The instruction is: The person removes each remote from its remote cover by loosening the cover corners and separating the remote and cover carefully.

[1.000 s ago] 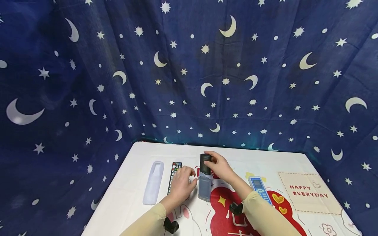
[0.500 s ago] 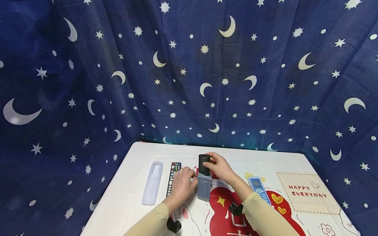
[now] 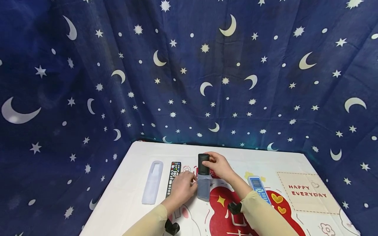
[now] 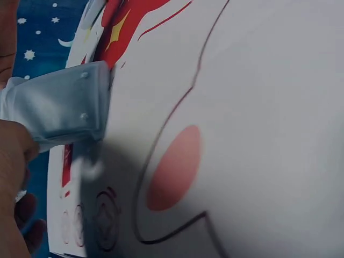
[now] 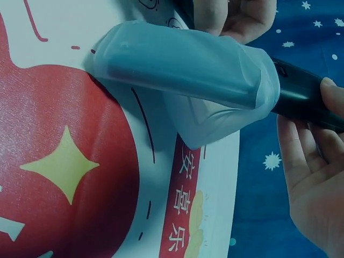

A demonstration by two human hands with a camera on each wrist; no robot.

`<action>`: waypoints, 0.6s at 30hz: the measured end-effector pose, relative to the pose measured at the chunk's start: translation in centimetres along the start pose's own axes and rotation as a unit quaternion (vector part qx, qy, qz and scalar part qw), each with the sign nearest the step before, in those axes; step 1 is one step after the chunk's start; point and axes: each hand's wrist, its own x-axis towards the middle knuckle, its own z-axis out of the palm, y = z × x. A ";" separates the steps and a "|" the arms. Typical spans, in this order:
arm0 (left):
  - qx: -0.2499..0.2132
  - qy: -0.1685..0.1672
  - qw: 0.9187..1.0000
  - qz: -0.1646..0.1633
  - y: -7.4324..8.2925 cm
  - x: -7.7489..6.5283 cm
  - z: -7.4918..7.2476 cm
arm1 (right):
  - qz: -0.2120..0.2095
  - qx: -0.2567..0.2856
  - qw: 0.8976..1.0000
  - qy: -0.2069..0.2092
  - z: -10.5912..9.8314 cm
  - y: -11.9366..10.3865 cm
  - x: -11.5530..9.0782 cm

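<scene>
A black remote control (image 3: 203, 165) stands half inside a translucent silicone cover (image 3: 203, 190) at the table's middle. My right hand (image 3: 220, 167) grips the remote's bare upper end between thumb and fingers. At the cover's left edge, near its mouth, my left hand (image 3: 182, 186) pinches the soft rim. Seen from the right wrist, the cover (image 5: 177, 64) hangs loose and bulges at its mouth, while the remote (image 5: 301, 91) sticks out of it. The left wrist view has the cover's closed end (image 4: 64, 102) close over the tablecloth.
Left of the hands lies another remote (image 3: 174, 175) with colored buttons, partly under my left hand. Farther left is a whitish empty cover (image 3: 152, 182). A blue-and-white remote (image 3: 258, 188) lies beyond my right forearm. Printed cloth covers the table (image 3: 118, 203); a starry curtain (image 3: 189, 98) hangs behind.
My left hand has moved right onto the cover's edge, from just beside it. Remote and cover have shifted slightly left, with my right hand still holding the remote's top.
</scene>
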 end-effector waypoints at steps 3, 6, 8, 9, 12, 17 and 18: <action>-0.020 0.019 1.000 -0.006 0.3 -0.1 0.0 | 0.003 -0.025 1.000 0.019 0.1 -0.3 0.2; -0.030 0.031 0.999 0.020 0.9 0.2 0.1 | 0.006 -0.066 0.997 0.047 0.3 -0.4 0.4; -0.029 0.033 0.998 0.045 1.5 0.5 0.2 | 0.012 -0.087 0.994 0.060 0.4 -0.6 0.5; -0.027 0.033 0.998 0.055 1.7 0.7 0.3 | 0.015 -0.092 0.994 0.064 0.5 -0.6 0.6; -0.017 0.039 0.997 0.069 2.3 1.2 0.6 | 0.023 -0.104 0.992 0.071 0.8 -0.8 0.7; 0.008 0.066 0.995 0.073 2.7 1.9 1.1 | 0.028 -0.124 0.988 0.084 1.0 -0.9 0.7; 0.014 0.069 0.995 0.076 2.8 2.0 1.1 | 0.027 -0.128 0.988 0.087 1.0 -0.8 0.7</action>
